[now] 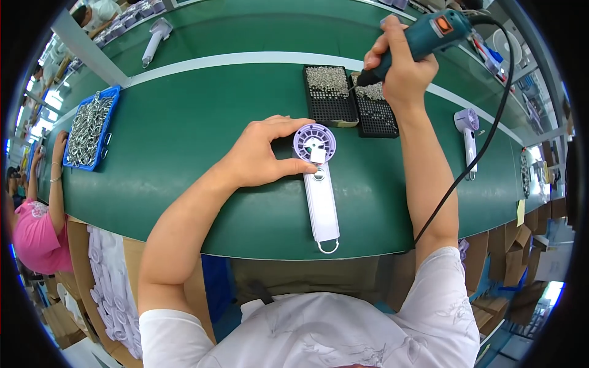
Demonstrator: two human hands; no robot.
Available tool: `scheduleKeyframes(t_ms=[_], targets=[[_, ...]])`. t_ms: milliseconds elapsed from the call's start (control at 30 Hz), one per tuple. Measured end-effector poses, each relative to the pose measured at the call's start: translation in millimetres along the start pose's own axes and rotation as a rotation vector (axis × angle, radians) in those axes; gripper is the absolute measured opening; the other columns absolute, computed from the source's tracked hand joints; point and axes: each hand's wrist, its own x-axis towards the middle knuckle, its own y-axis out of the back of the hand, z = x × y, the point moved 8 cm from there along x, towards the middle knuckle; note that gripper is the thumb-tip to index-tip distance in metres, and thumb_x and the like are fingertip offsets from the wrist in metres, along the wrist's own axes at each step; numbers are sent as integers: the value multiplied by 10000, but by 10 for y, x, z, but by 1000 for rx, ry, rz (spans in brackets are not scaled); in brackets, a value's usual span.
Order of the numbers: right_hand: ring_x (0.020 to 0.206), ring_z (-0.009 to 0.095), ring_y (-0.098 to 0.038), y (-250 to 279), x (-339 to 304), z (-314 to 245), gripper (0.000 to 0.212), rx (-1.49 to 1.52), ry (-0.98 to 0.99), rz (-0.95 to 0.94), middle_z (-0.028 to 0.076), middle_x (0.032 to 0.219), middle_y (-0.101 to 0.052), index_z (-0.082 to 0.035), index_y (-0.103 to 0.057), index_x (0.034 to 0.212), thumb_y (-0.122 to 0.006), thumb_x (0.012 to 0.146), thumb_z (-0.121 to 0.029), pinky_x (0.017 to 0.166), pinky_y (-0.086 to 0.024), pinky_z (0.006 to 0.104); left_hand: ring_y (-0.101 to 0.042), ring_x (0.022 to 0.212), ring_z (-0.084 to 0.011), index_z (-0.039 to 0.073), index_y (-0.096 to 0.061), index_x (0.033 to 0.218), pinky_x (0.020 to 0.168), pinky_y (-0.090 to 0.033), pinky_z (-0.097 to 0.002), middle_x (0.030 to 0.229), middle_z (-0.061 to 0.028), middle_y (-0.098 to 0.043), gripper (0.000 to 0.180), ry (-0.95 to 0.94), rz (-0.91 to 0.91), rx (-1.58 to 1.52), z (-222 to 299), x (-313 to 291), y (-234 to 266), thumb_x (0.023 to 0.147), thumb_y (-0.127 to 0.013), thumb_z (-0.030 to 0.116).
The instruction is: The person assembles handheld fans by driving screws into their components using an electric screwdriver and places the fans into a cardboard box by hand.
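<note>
On the green table a handheld fan (321, 211) lies with its round purple head away from me and its white handle toward me, a metal loop at the near end. My left hand (257, 150) grips it at the head, thumb by the round button and fingers round the far left rim. My right hand (408, 70) is closed round a teal electric screwdriver (432, 35) with a black cord. The screwdriver's tip points down at two black trays of small screws; it reaches the gap between the left tray (334, 109) and the right tray (378, 122).
A blue bin (98, 161) of metal clips stands at the far left. Two more fans lie apart, one at the far left (156, 42), one at the right (469, 138). The black cord (485, 153) arcs past my right arm. A person in pink (43, 236) sits at left.
</note>
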Motion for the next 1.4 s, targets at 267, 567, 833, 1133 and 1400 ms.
scheduleKeyframes(t_ms=[267, 567, 833, 1133, 1400], targets=[[494, 181, -606, -73, -79, 160, 206, -27, -18, -13, 83, 665, -629, 29, -634, 936, -742, 956, -145, 487, -501, 326, -650, 1113, -230, 13, -669, 1302, 1023, -475, -352, 1205, -126, -721, 685, -3, -7, -4, 12, 3, 4, 699, -937, 194], [511, 165, -613, -162, -157, 212, 228, -98, -18, -17, 76, 675, -636, 36, -631, 965, -723, 977, -171, 491, -505, 307, -647, 1073, -223, 16, -671, 1300, 1000, -482, -346, 1155, -120, -729, 681, -27, 8, -10, -5, 4, 3, 698, -937, 189], [525, 159, -621, -166, -163, 242, 227, -120, -19, -11, 72, 680, -641, 36, -633, 977, -716, 983, -175, 503, -513, 300, -672, 1031, -268, -7, -681, 1265, 951, -518, -366, 1097, -147, -735, 670, -64, 39, 5, -1, 7, 16, 703, -935, 255], [542, 145, -635, -277, -167, 276, 223, -218, -45, -136, 62, 693, -659, -14, -646, 857, -722, 980, -183, 526, -519, 284, -659, 1050, -242, 7, -680, 1279, 978, -500, -356, 1113, -126, -734, 668, -36, 22, 4, -7, 7, 2, 702, -935, 229], [547, 146, -637, -294, -177, 230, 204, -207, -66, -95, 64, 701, -662, -9, -666, 927, -733, 973, -196, 531, -526, 282, -652, 1068, -214, 19, -679, 1289, 1000, -484, -344, 1136, -110, -732, 663, -14, 20, 3, 10, 8, 13, 704, -933, 199]])
